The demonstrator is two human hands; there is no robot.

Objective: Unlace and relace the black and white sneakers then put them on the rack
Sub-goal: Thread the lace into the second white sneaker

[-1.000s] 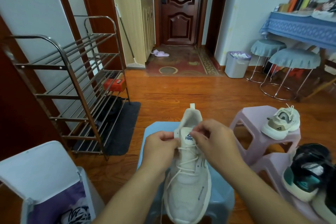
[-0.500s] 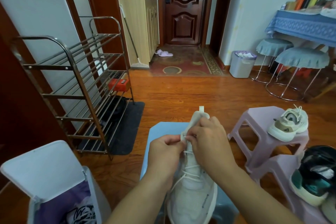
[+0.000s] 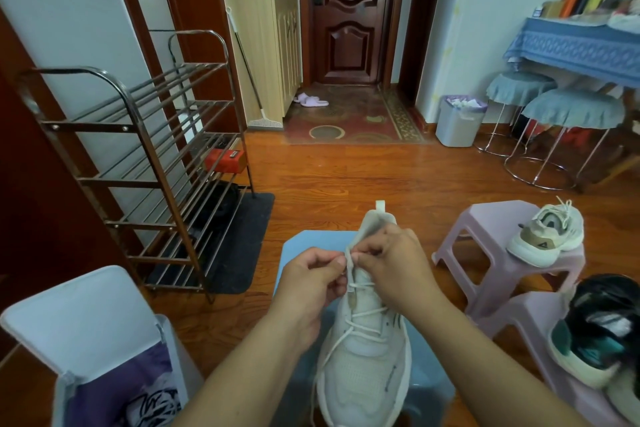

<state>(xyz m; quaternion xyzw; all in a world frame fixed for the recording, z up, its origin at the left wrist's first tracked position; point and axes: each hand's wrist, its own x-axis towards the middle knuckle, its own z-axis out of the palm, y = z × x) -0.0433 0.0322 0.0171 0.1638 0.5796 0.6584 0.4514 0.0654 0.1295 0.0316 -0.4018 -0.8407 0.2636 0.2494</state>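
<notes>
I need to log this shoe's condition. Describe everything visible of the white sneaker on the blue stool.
The white mesh sneaker lies sole-down on the pale blue plastic stool, toe toward the camera, heel with its pull tab pointing away. White laces cross its upper eyelets, and one loose strand trails down its left side. The left hand and right hand both pinch lace near the tongue. A small dark print marks its side.

Two bare forearms enter from the lower edge of the view, each ending in a bare hand: left hand (image 3: 308, 282), right hand (image 3: 394, 263). No sleeve, cuff, glove, ring, watch or bracelet is visible on either limb. The fingernails that show are short and unpainted. The rest of the body lies outside the view.
</notes>
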